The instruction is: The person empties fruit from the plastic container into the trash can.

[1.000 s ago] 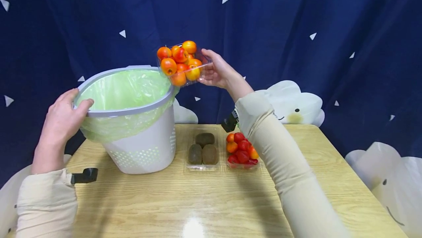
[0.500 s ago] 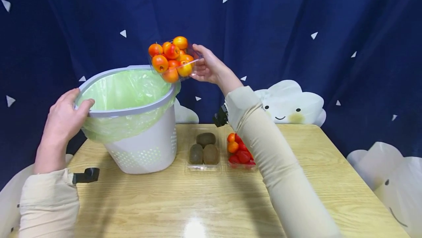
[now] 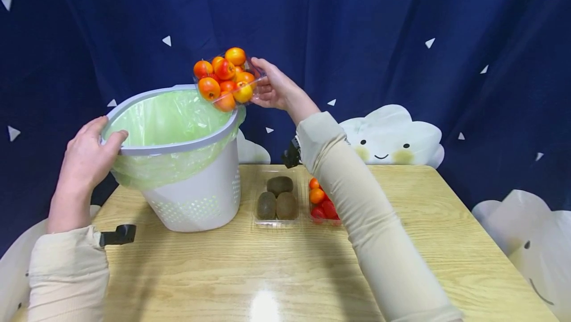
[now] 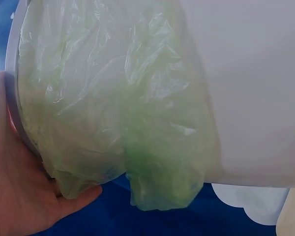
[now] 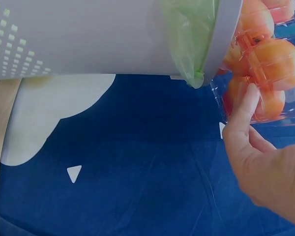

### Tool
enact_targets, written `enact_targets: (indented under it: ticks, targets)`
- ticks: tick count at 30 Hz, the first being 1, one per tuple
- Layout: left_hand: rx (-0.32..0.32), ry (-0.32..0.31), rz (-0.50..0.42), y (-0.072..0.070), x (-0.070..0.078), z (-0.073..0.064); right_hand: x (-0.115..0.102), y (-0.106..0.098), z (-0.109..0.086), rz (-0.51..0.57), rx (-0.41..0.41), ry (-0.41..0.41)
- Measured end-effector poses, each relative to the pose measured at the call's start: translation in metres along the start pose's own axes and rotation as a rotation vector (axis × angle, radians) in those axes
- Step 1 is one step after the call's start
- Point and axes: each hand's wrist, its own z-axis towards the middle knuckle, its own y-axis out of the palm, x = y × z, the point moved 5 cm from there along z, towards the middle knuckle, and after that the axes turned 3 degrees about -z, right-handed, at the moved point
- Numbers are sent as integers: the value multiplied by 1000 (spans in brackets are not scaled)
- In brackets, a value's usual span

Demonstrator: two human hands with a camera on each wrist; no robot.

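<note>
My left hand (image 3: 86, 156) grips the left rim of a pale trash bin (image 3: 196, 213), its thumb over the edge. A light green plastic bag (image 3: 178, 119) lines the bin and folds down outside the rim. My right hand (image 3: 278, 86) holds a clear plastic box (image 3: 256, 77) by its right end, tilted over the bin's right rim. Orange-red round fruits (image 3: 225, 69) with yellow patches fill the box. In the right wrist view, the fingers of my right hand (image 5: 263, 157) touch the box's underside, close to the bin's rim.
A clear box (image 3: 276, 223) with three brown kiwis (image 3: 285, 205) stands on the wooden table (image 3: 214, 272). Right of it, a box of red and orange fruits (image 3: 317, 196) is partly hidden by my right sleeve (image 3: 366, 213). A dark blue curtain (image 3: 379, 39) hangs behind.
My right hand has carried the fruit box leftward and slightly up, further over the bin's mouth. The left hand keeps its place on the rim.
</note>
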Motion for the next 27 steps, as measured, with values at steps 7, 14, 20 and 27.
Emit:
enact_targets:
  ticks: [7, 14, 20, 27]
  targets:
    - [-2, -6, -2, 0, -2, -1, -1, 8, 3, -40, -26, -1]
    - [-3, -6, -11, 1, -3, -2, 1, 16, 7, -78, 0, -5]
    - [-6, -15, -13, 1, -3, -3, 0, 19, 5, -98, 32, -36]
    - [0, -11, -19, 1, -3, -3, -3, 20, 5, -167, 49, -68]
